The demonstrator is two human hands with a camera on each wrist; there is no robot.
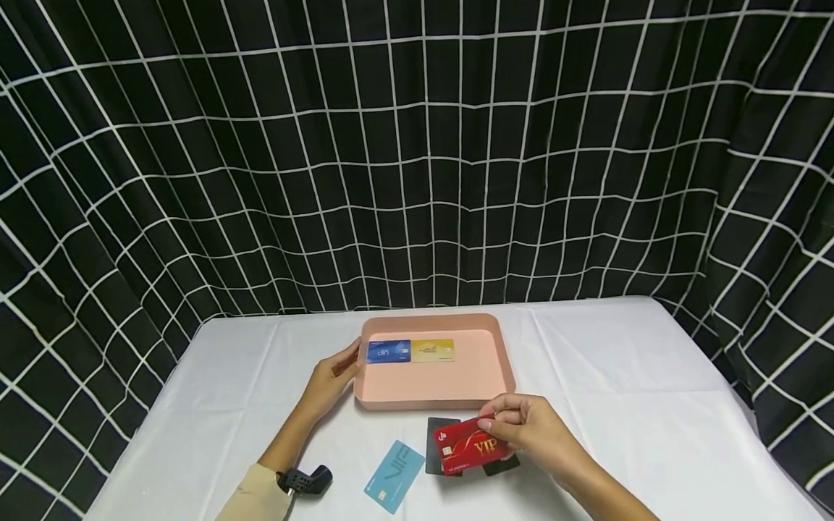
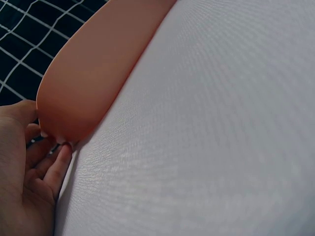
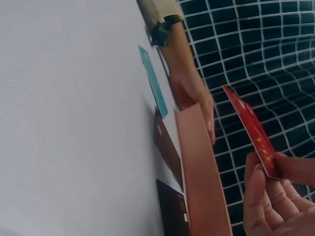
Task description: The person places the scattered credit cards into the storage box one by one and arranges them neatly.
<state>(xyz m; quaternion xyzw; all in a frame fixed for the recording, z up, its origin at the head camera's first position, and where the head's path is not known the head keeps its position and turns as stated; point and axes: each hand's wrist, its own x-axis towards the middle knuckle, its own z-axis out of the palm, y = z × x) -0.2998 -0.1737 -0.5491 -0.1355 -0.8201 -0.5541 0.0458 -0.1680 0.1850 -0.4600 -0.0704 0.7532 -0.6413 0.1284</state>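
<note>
My right hand [image 1: 531,430] pinches a red VIP card [image 1: 469,445] between thumb and fingers, above the table. In the right wrist view the red card [image 3: 253,130] is tilted, held near one end. Partly hidden below it lie two dark cards, one [image 1: 439,425] at left and another [image 1: 502,465] at right. My left hand [image 1: 332,380] grips the left side of a pink tray [image 1: 433,404], its fingertips against the outer wall. Inside the tray, a blue card [image 1: 389,352] and a yellow card [image 1: 433,351] lie side by side along the upper left.
A light-blue VIP card [image 1: 394,476] lies slanted on the white tablecloth [image 1: 586,362], left of the dark cards. Black curtain [image 1: 443,159] with a white grid stands behind the table and along both sides. A dark wrist device [image 1: 305,480] sits by the left sleeve.
</note>
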